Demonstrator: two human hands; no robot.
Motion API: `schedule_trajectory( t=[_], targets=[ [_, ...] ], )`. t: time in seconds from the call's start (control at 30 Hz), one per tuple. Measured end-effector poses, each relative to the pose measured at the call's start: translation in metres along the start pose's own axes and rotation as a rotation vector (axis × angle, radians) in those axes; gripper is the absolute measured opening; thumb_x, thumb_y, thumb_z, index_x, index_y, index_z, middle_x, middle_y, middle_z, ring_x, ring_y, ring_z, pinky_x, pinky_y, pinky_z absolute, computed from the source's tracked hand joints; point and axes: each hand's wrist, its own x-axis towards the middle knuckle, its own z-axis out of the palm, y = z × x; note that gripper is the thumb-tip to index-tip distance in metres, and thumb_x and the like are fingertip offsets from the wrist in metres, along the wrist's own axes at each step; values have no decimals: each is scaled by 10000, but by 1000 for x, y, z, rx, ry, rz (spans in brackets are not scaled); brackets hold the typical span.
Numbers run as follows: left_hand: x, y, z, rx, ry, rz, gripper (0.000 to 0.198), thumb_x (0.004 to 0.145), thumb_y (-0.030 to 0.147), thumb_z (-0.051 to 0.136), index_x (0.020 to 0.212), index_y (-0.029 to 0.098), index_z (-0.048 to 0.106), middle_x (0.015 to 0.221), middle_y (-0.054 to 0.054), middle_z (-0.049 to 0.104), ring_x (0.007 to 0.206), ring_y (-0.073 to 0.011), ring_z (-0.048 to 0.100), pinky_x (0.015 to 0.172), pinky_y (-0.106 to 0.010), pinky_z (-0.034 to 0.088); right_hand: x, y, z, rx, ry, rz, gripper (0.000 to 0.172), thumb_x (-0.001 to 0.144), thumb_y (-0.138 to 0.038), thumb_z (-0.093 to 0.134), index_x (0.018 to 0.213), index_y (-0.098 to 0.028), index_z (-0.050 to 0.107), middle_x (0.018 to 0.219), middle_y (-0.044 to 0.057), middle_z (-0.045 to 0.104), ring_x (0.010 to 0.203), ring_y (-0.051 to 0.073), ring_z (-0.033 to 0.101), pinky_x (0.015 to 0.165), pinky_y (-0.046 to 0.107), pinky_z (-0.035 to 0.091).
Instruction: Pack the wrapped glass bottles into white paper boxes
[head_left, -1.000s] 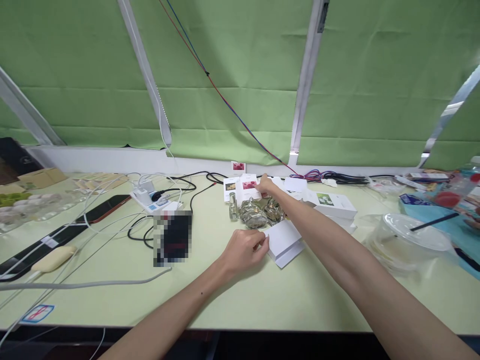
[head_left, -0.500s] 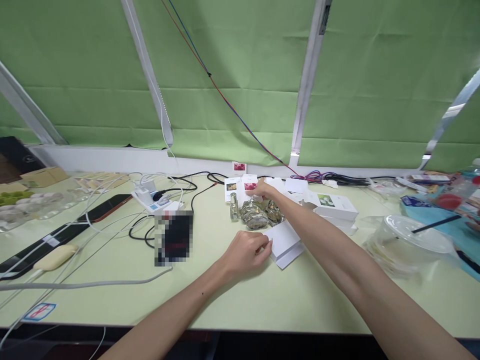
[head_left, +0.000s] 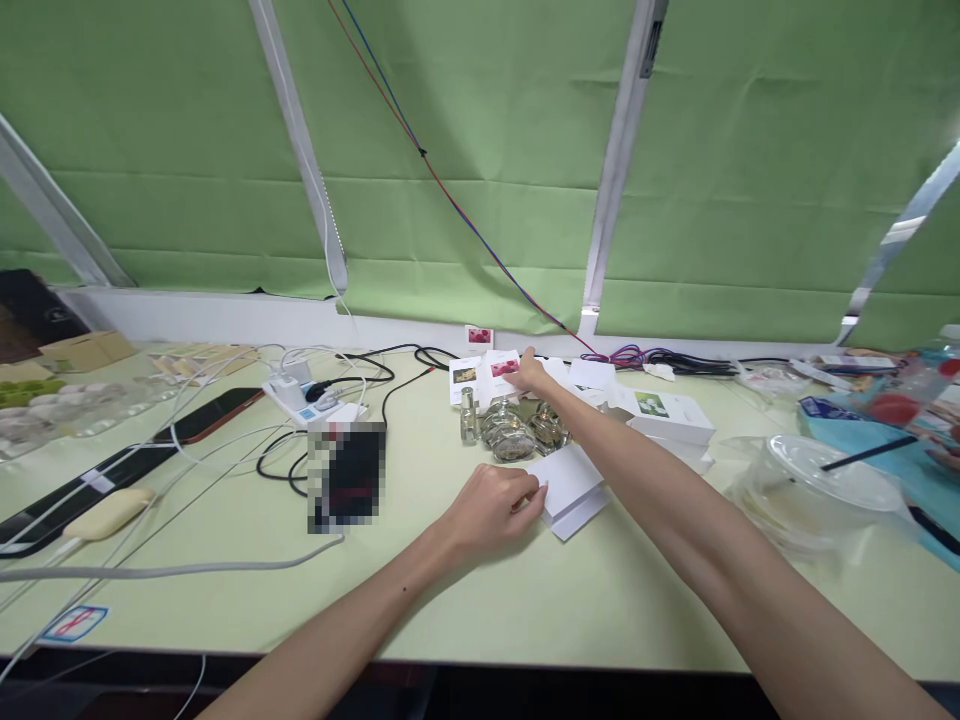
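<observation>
My left hand (head_left: 499, 500) rests low over the table, its fingers curled and closed on the left edge of a plain white box (head_left: 571, 482) with a flap at its front. Farther away, my right hand (head_left: 531, 373) reaches across, its fingers closed at the right side of a small white box (head_left: 498, 364) with a pink flower picture. Some of those fingers are hidden. Between the hands lie several shiny clear packets (head_left: 508, 432), next to an upright glass bottle (head_left: 469, 415). Another white box (head_left: 463, 376), with a yellowish picture, stands behind the bottle.
White boxes with a green picture (head_left: 670, 412) are stacked at right, beside a clear plastic tub (head_left: 817, 490) with a black straw. A power strip (head_left: 311, 402), tangled cables and a blurred dark object (head_left: 349, 475) lie left. Green blinds (head_left: 465, 250) hang behind.
The pink-pictured box has tilted slightly and come a little nearer in my right hand. My left hand stays at the plain white box. The view has shifted slightly.
</observation>
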Motion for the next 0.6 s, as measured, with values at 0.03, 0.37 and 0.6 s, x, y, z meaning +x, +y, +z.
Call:
schedule_trajectory(
  t=[0.03, 0.37, 0.6],
  targets=[
    [0, 0, 0, 0, 0, -1, 407, 977, 221, 469, 581, 179, 383, 512, 47, 381, 463, -84, 287, 502, -275, 239, 0, 0, -1, 5, 22, -10, 369, 979, -366, 633, 1295, -177, 599, 1304, 100, 624, 1099, 238, 657, 919, 458, 578],
    [4, 3, 0, -7, 44, -23, 415, 980, 225, 465, 576, 185, 378, 507, 47, 371, 471, -93, 270, 509, -276, 232, -29, -4, -39, 123, 298, -246, 596, 961, -208, 505, 1489, -146, 234, 1323, 173, 621, 1247, 310, 580, 1037, 420, 454],
    [6, 6, -3, -78, 143, -213, 413, 1000, 332, 471, 616, 181, 473, 542, 35, 466, 499, -98, 355, 536, -257, 281, -85, 21, -51, 292, 485, -450, 523, 965, -282, 493, 1423, -177, 265, 1264, 139, 654, 1123, 274, 644, 992, 364, 464]
  ],
)
